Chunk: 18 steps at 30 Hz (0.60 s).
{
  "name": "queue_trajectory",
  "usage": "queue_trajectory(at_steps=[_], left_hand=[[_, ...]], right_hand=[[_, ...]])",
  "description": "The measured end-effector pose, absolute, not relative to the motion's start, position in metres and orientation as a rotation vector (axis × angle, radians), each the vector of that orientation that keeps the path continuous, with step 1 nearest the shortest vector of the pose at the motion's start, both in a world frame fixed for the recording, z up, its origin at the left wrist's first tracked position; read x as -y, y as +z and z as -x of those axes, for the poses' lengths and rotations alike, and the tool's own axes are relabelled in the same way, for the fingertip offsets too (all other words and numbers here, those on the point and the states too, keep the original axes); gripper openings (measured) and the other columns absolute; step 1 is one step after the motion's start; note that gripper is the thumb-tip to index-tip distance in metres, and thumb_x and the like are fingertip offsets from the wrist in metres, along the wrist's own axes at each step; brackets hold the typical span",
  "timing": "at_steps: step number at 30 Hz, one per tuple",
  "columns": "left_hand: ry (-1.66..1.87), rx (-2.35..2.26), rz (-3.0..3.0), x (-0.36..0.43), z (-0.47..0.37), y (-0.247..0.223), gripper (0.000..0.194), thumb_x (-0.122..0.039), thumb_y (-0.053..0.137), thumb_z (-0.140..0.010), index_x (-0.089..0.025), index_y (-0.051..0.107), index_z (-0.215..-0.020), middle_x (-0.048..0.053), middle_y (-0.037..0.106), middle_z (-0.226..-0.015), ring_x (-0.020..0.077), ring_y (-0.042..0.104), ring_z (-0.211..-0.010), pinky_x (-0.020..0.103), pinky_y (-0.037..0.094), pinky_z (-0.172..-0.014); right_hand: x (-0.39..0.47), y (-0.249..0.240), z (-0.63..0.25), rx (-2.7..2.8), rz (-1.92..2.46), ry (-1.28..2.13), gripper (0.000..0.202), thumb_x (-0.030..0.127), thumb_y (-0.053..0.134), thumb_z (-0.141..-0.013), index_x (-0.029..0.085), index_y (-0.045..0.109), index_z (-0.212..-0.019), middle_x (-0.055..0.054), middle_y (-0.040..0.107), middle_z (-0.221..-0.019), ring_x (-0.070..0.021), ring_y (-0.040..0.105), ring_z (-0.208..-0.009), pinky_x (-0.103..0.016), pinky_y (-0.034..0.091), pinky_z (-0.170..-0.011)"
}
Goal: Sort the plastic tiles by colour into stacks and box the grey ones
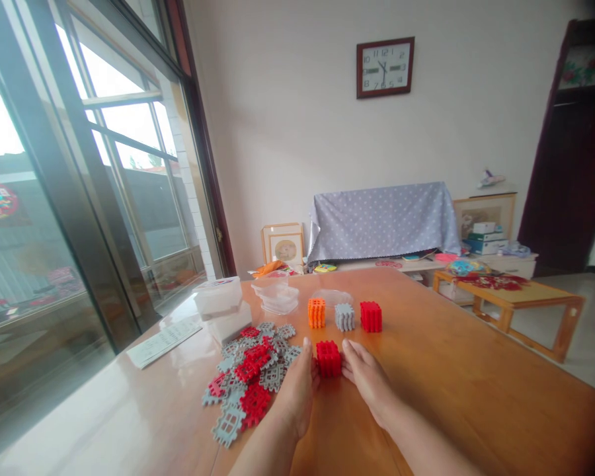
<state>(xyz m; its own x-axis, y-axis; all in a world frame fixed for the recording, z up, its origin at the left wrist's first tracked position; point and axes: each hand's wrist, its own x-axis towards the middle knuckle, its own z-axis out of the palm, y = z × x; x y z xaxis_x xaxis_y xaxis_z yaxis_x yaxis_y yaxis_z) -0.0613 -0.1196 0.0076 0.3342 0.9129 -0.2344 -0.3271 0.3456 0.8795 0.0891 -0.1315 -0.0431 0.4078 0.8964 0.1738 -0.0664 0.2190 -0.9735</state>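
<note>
A stack of red plastic interlocking tiles [328, 359] stands on the wooden table between my two hands. My left hand [300, 383] presses its fingers to the left side, thumb pointing up. On the right side, the fingertips of my right hand [364, 373] rest against the same stack, its thumb near the top edge. Just beyond are three more stacks in a row: orange [317, 313], grey [344, 317] and red [371, 317]. Left of my left hand lies a loose heap of grey and red notched tiles [252, 367].
White boxes [221, 311] and a folded printed sheet [164, 344] lie at the table's left. Clear plastic containers [276, 294] and a transparent lid [332, 297] sit toward the far edge. A low wooden table [550, 297] stands off to the right.
</note>
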Motion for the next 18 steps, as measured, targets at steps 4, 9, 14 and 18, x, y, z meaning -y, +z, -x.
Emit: queue_trajectory(at_steps=[4, 9, 14, 18], left_hand=[[0.978, -0.842, -0.914, 0.122, 0.062, 0.003, 0.063, -0.068, 0.064, -0.085, -0.015, 0.069, -0.119, 0.017, 0.068, -0.131, 0.0338, 0.051, -0.138, 0.047, 0.033, -0.12], [1.109, -0.948, -1.083, 0.118, 0.075, -0.002, 0.059, -0.056, 0.077, -0.078, -0.016, 0.066, -0.12, 0.015, 0.069, -0.129, 0.031, 0.06, -0.126, 0.042, 0.042, -0.111], [1.333, -1.036, -1.404, 0.087, 0.116, 0.008, 0.036, -0.043, 0.073, -0.083, -0.017, 0.068, -0.108, 0.013, 0.073, -0.115, 0.0257, 0.067, -0.11, 0.036, 0.048, -0.099], [1.26, -1.623, -1.794, 0.053, 0.155, 0.016, 0.025, -0.032, 0.054, -0.092, -0.019, 0.066, -0.11, 0.009, 0.075, -0.109, 0.022, 0.068, -0.101, 0.033, 0.049, -0.091]], right_hand=[[0.13, -0.047, -0.096, 0.802, 1.186, 0.937, 0.055, 0.064, 0.064, -0.084, 0.022, 0.068, -0.119, -0.011, 0.075, -0.116, -0.0263, 0.073, -0.105, -0.043, 0.058, -0.093], [0.133, -0.041, -0.106, 0.734, 1.162, 0.941, 0.055, 0.063, 0.069, -0.081, 0.02, 0.068, -0.115, -0.015, 0.075, -0.117, -0.0307, 0.07, -0.115, -0.048, 0.054, -0.102], [0.13, -0.001, -0.113, 0.757, 1.014, 1.031, 0.05, 0.061, 0.069, -0.084, 0.021, 0.069, -0.115, -0.018, 0.075, -0.118, -0.0319, 0.071, -0.113, -0.05, 0.056, -0.1], [0.105, 0.021, -0.118, 0.775, 0.982, 0.921, 0.052, 0.063, 0.066, -0.084, 0.02, 0.069, -0.112, -0.017, 0.077, -0.108, -0.0306, 0.074, -0.103, -0.048, 0.059, -0.093]])
